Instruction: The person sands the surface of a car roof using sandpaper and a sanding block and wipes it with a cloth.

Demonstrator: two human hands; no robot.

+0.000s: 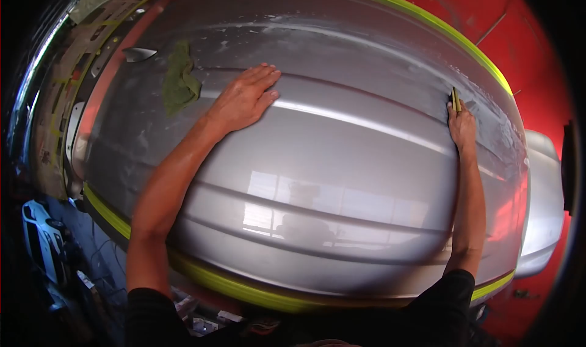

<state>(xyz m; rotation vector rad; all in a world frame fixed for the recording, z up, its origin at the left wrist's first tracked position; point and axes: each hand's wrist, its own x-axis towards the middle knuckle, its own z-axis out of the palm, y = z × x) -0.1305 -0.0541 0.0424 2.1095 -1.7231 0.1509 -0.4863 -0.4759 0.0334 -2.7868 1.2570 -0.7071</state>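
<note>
A silver-grey ribbed vehicle roof point(317, 145) fills the view, edged with yellow-green tape point(415, 16). My left hand point(247, 96) lies flat on the roof near a raised rib, holding nothing. Over at the right, my right hand point(462, 124) grips a thin dark and yellowish pad point(456, 99) against the far right part of the roof. Whitish residue point(488, 112) spreads around that hand and along the far side. A crumpled green cloth point(180, 81) rests on the roof to the left of my left hand.
A small fin antenna point(139, 54) stands at the roof's left end, near masked parts point(58, 96). A white car point(46, 237) is at the lower left. Beyond the roof is a red surface point(482, 17); a silvery panel point(540, 203) stands at the right.
</note>
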